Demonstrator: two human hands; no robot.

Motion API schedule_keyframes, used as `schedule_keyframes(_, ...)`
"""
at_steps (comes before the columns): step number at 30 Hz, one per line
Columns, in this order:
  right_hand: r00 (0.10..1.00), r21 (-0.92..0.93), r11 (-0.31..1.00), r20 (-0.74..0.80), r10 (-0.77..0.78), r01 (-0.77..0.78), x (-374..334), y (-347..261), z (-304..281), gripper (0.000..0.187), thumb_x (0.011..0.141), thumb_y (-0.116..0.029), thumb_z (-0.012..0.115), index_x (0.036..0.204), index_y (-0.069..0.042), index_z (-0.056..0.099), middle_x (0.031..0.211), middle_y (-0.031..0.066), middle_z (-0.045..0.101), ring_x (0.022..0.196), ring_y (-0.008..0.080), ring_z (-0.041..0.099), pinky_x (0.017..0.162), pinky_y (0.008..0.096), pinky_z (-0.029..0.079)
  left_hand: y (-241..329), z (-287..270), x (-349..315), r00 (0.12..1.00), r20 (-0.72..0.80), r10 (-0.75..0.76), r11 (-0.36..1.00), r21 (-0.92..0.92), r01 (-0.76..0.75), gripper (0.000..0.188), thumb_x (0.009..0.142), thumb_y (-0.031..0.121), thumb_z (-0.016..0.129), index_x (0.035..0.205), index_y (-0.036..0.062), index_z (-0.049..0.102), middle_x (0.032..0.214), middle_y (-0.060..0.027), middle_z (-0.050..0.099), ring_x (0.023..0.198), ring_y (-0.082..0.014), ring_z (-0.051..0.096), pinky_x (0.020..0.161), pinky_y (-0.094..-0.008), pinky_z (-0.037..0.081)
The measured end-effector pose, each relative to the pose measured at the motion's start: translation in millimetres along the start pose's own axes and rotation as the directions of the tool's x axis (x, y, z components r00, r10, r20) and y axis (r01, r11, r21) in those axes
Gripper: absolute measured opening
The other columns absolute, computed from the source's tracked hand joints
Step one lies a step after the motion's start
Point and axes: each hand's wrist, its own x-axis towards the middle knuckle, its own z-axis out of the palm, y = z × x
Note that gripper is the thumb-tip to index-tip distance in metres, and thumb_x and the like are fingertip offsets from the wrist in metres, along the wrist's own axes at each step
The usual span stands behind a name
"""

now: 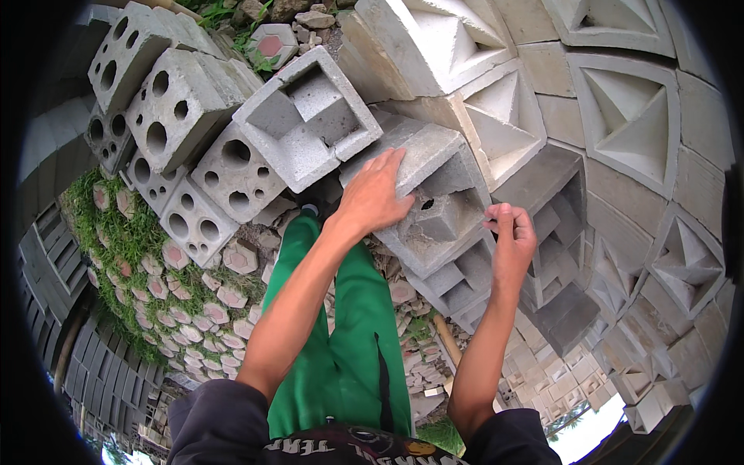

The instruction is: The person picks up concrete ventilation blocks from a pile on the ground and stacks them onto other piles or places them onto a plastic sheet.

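My left hand (pixel 372 195) lies over the near left edge of a grey hollow concrete block (pixel 443 246). Its fingers rest on the block's outer face and its thumb reaches to the opening. Stepped shapes and a small dark hole show inside this block, which sits on similar blocks. To its right, my right hand (pixel 513 229) is closed, fingers curled and thumb pressed against them. A dark bit shows at those fingertips, too small to name. Another hollow block (pixel 310 116) with a square recess stands just left of the gripped one.
Concrete blocks with round holes (pixel 174 108) are stacked at the left. Pale blocks with pyramid-shaped recesses (pixel 628 116) form a wall on the right. Hexagonal pavers (pixel 217 314) with grass between them cover the ground at left. Rubble (pixel 314 19) lies at the back.
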Motion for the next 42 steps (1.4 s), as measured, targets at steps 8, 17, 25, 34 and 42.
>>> schedule_keyframes(8, 0.994, -0.371, 0.922, -0.062, 0.092, -0.108, -46.2, 69.5, -18.9, 0.046, 0.089, -0.029, 0.064, 0.122, 0.001, 0.053, 0.105, 0.0127, 0.060, 0.077, 0.0172, 0.058, 0.071, 0.0319, 0.049, -7.4, 3.2, 5.8, 0.991, 0.130, -0.012, 1.000, -0.011, 0.014, 0.081, 0.076, 0.016, 0.057, 0.148, 0.0017, 0.022, 0.149, -0.0234, 0.031, 0.139, -0.0330, 0.030, 0.115, -0.0350, 0.024)
schedule_keyframes(17, 0.997, -0.412, 0.908, -0.042, 0.063, -0.075, -32.7, 63.2, -17.1, 0.056, 0.088, -0.035, 0.062, 0.129, 0.002, 0.050, 0.099, 0.0123, 0.058, 0.074, 0.0203, 0.055, 0.075, 0.0364, 0.047, 0.4, -9.6, -15.6, 0.979, 0.179, -0.094, 0.976, -0.175, 0.126, 0.083, 0.077, 0.014, 0.056, 0.149, 0.0000, 0.018, 0.154, -0.0230, 0.021, 0.144, -0.0292, 0.020, 0.116, -0.0316, 0.017)
schedule_keyframes(25, 0.936, -0.418, 0.841, 0.074, -0.344, 0.343, -24.7, 65.7, -3.3, 0.050, 0.087, -0.020, 0.064, 0.128, 0.003, 0.046, 0.119, 0.0209, 0.051, 0.106, 0.0393, 0.054, 0.091, 0.0449, 0.044, 2.1, -7.7, -44.0, 0.976, 0.047, -0.215, 0.939, -0.265, 0.220, 0.081, 0.075, 0.013, 0.060, 0.149, 0.0108, 0.028, 0.143, -0.0178, 0.044, 0.129, -0.0225, 0.042, 0.105, -0.0312, 0.033)
schedule_keyframes(34, 0.956, -0.471, 0.836, 0.060, -0.288, 0.282, -5.4, 52.9, 17.6, 0.053, 0.087, -0.009, 0.060, 0.132, 0.009, 0.037, 0.125, 0.0262, 0.041, 0.107, 0.0427, 0.055, 0.089, 0.0458, 0.048, 5.0, 60.3, -93.9, 0.743, -0.409, -0.529, 0.684, -0.724, 0.089, 0.101, 0.082, 0.039, 0.071, 0.150, 0.0010, 0.008, 0.153, -0.0204, 0.020, 0.140, -0.0282, 0.024, 0.114, -0.0413, 0.019)
schedule_keyframes(42, 0.963, -0.537, 0.815, -0.020, -0.270, 0.218, -2.0, 49.4, 27.5, 0.048, 0.086, -0.006, 0.060, 0.129, 0.005, 0.042, 0.119, 0.0229, 0.045, 0.100, 0.0432, 0.058, 0.084, 0.0468, 0.049, -11.0, 106.9, -81.6, 0.674, -0.456, -0.581, 0.500, -0.854, -0.146, 0.086, 0.093, 0.035, 0.061, 0.148, -0.0033, 0.007, 0.143, -0.0174, 0.034, 0.128, -0.0236, 0.036, 0.110, -0.0350, 0.024)
